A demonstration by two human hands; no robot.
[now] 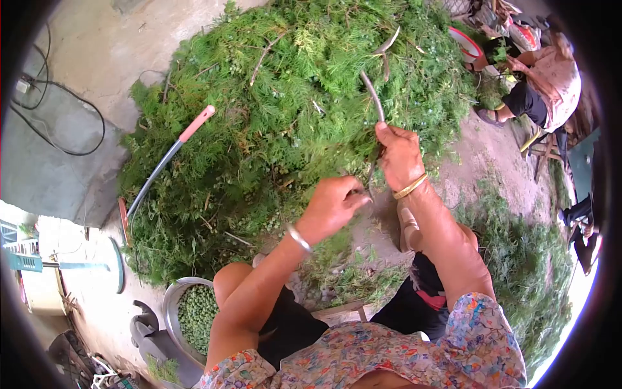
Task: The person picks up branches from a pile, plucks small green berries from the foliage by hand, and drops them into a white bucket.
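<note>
My right hand (398, 152), with a gold bracelet at the wrist, is closed around a bare, grey-brown branch (374, 97). The branch points up and away over a large heap of green conifer cuttings (285, 97). Below and to the left is my left hand (334, 204), wearing a silver bangle. Its fingers are curled together near the branch's lower end; what they hold, if anything, is too blurred to name. Blurred green sprigs show beside both hands. A metal bowl (170, 305) of small green cones (197, 316) stands by my left leg.
A curved metal tool with a pink grip (197, 123) lies on the heap's left side. At the upper right sits another person (551, 91) handling greenery. More cuttings (518, 266) lie to my right. A black cable (71, 152) loops over a grey slab (58, 175) at left.
</note>
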